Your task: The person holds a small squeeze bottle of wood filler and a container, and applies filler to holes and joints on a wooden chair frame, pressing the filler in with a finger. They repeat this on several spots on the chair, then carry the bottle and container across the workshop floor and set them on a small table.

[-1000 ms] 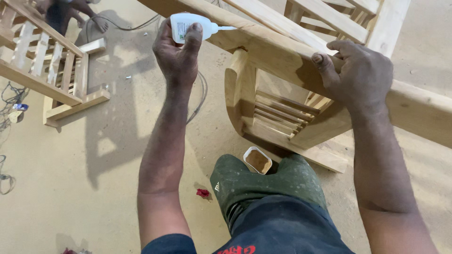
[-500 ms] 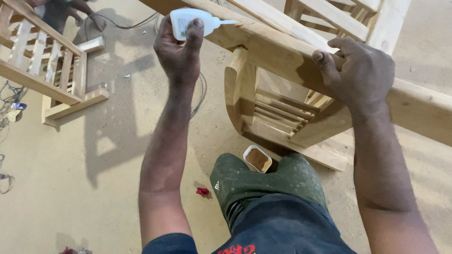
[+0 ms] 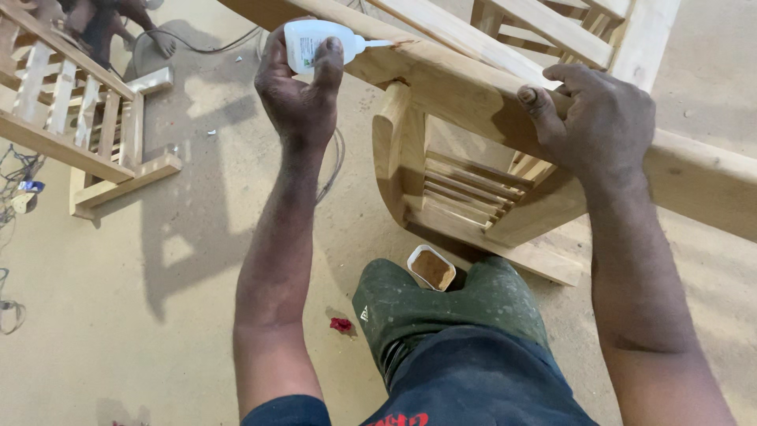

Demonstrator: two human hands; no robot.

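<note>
Seen from above, looking down past two bare forearms to a dusty workshop floor (image 3: 197,260).

Far left: a slatted wooden frame (image 3: 75,134) lying on the floor, pale rails and upright slats, with tangled cords (image 3: 16,229) at the picture's edge. Above it, top left corner, part of another person crouched on the floor (image 3: 110,24), only dimly seen. A dark cable (image 3: 335,158) looping across the floor from there toward the middle.

Left of centre: left hand (image 3: 300,95) raised, fingers curled tight around a small white glue bottle (image 3: 319,39), thumb pressed along its side. Bottle held on its side, thin nozzle pointing right, tip touching or just above the top edge of a thick pale wooden rail (image 3: 465,87). Cannot tell whether glue is coming out.

Centre: the rail running diagonally from top centre down to the right edge, part of an unfinished wooden chair frame (image 3: 473,197) with a curved leg and a row of thin slats beneath. Lower down, a small tray of brown powder (image 3: 431,268) on the floor, just beside a dusty green-clad knee (image 3: 457,308). A small red scrap (image 3: 341,324) on the floor left of the knee.

Right: right hand (image 3: 599,118) clamped over the same rail, fingers wrapped across its top, thumb hooked on the near face, well apart from the bottle. More pale slats of the chair (image 3: 568,31) above and behind this hand.
</note>
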